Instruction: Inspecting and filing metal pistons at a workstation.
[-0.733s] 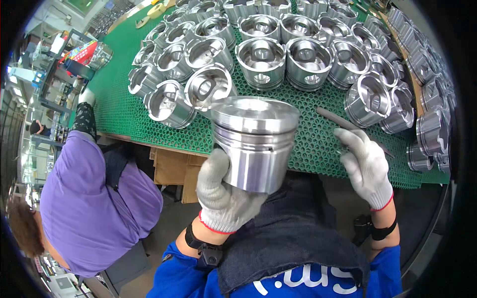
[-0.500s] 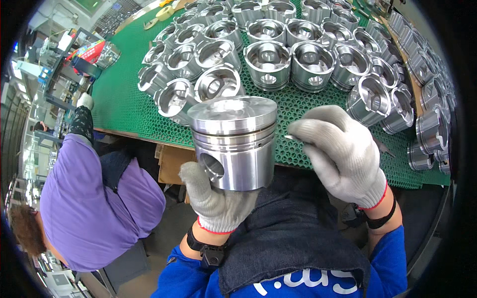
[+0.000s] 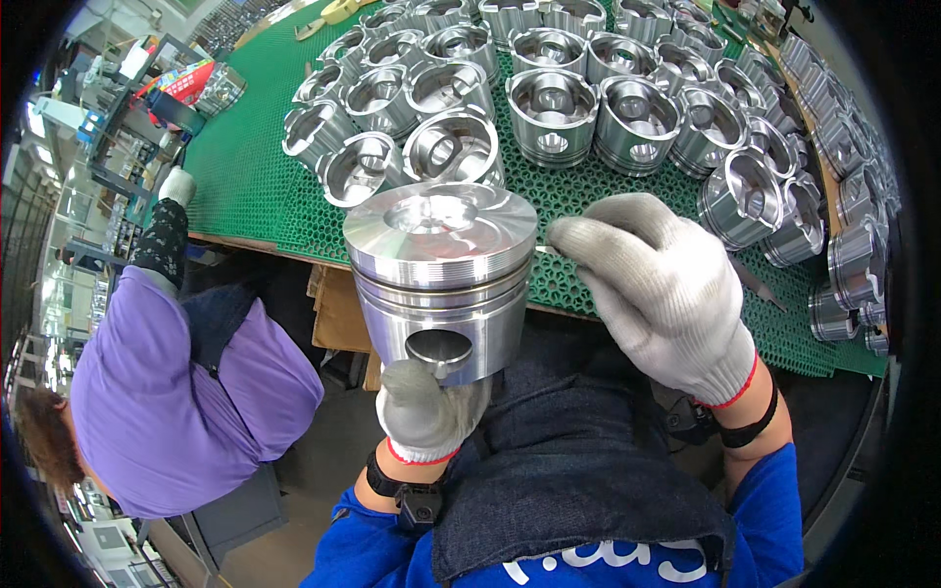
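Note:
A shiny metal piston stands upright in my gloved left hand, which grips it from below. Its round pin hole faces me above my thumb, and its crown with a shallow bowl is on top. Ring grooves run around its upper part. Close to the piston's right side, my gloved right hand is closed in a pinch. A small, thin, pale tip pokes out from the fingertips toward the grooves; the rest of that thing is hidden. I cannot tell whether the tip touches the piston.
Many pistons stand open end up on the green mat, with more stacked at the right. A dark pointed object lies behind my right hand. A person in purple sits at the left, and yellow tape lies far back.
My left hand has turned the piston so its pin hole faces me, and shifted it slightly left. The right hand has moved left, bringing the pale tip nearer the piston.

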Demonstrator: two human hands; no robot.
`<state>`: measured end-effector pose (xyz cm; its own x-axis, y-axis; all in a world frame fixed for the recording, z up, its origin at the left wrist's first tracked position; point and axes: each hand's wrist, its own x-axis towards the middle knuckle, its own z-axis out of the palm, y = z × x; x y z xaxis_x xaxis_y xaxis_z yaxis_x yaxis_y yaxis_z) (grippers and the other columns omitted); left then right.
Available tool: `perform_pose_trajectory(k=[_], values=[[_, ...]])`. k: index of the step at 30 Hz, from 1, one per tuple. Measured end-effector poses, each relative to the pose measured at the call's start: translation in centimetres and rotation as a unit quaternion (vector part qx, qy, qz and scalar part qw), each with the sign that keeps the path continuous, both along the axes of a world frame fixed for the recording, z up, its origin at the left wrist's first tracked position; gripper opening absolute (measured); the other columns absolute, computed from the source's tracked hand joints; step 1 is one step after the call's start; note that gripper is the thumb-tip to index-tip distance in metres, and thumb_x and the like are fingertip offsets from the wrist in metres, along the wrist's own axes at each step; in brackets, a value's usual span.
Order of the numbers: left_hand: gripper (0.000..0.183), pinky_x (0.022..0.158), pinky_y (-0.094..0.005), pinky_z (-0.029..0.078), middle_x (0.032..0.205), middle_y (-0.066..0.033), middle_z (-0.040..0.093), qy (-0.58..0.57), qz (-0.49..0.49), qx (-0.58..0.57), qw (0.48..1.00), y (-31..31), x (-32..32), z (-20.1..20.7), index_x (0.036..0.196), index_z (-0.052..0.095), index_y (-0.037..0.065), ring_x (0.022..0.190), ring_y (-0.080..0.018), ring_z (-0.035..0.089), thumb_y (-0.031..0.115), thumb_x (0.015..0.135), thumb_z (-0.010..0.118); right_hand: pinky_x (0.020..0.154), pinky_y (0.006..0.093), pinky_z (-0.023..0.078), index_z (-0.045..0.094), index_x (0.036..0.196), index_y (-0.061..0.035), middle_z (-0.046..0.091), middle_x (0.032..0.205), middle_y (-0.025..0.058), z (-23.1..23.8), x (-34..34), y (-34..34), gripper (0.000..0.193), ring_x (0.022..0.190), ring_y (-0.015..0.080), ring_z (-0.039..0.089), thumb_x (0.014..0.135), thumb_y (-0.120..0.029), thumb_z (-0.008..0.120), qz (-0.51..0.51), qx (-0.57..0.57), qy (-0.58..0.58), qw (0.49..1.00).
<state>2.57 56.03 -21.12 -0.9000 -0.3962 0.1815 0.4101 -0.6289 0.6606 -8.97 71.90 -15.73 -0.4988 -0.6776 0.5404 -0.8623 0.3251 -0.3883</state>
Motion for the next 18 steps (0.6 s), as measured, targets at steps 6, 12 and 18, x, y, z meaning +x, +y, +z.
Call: perform_pose_trajectory(k=[6,12,18], values=[[0.077,0.110,-0.0475,0.038,0.144,-0.0131,0.043,0.033,-0.039,0.025,0.998,-0.8,0.8,-1.7,0.144,0.036,0.006,0.132,-0.0310,0.044,0.036,0.083,0.073,0.063,0.0346,0.054,0.068,0.102,-0.0072,0.064,0.091,0.0119,0.0,0.3,-0.2,0.028,0.073,0.0289,0.066,0.075,0.001,0.067,-0.012,-0.009,0.025,1.000],[0.074,0.101,-0.0411,0.046,0.134,-0.0165,0.052,-0.085,0.156,-0.425,0.887,-0.8,1.2,-1.8,0.142,0.037,0.001,0.119,-0.0274,0.056,0.038,0.087,0.070,0.058,0.0342,0.053,0.068,0.102,-0.0068,0.065,0.088,0.0119,0.2,0.6,-0.2,0.029,0.070,0.0279,0.066,0.074,0.002,0.066,-0.012,-0.006,0.031,0.999],[0.055,0.086,-0.0346,0.051,0.118,-0.0159,0.061,-0.085,0.158,-0.504,0.845,-0.7,0.3,-1.4,0.127,0.050,-0.003,0.101,-0.0251,0.062,0.023,0.084,0.073,0.060,0.0354,0.053,0.066,0.108,-0.0041,0.063,0.090,0.0143,0.7,1.3,0.1,0.035,0.071,0.0293,0.065,0.074,0.002,0.063,0.035,-0.022,-0.003,0.999]])
